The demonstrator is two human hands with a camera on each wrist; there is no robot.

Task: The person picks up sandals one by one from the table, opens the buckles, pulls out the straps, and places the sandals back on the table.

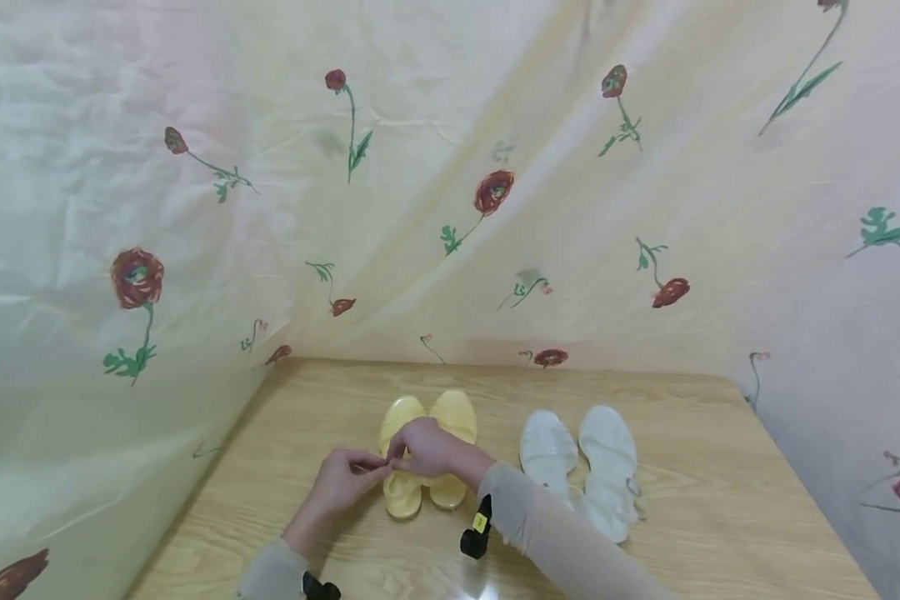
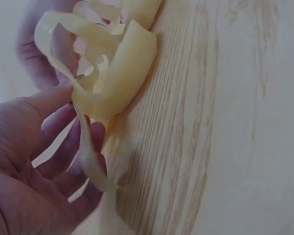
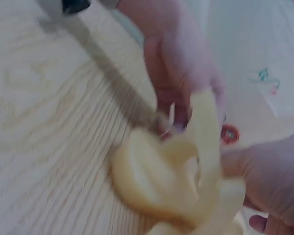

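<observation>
A pair of yellow sandals (image 1: 452, 492) lies side by side on the wooden table. Over the left sandal both hands meet at its side strap. My left hand (image 1: 339, 483) pinches the thin yellow strap (image 2: 90, 156) between thumb and fingers, as the left wrist view shows. From the right, my right hand (image 1: 429, 447) reaches across the sandals, its fingertips at the same strap beside the left thumb. In the right wrist view the strap loop (image 3: 206, 132) rises above the yellow heel (image 3: 142, 176) between the two hands.
A pair of white sandals (image 1: 606, 442) lies to the right on the table (image 1: 705, 467), near my right forearm. Flower-printed cloth (image 1: 420, 250) hangs behind the table and along its sides.
</observation>
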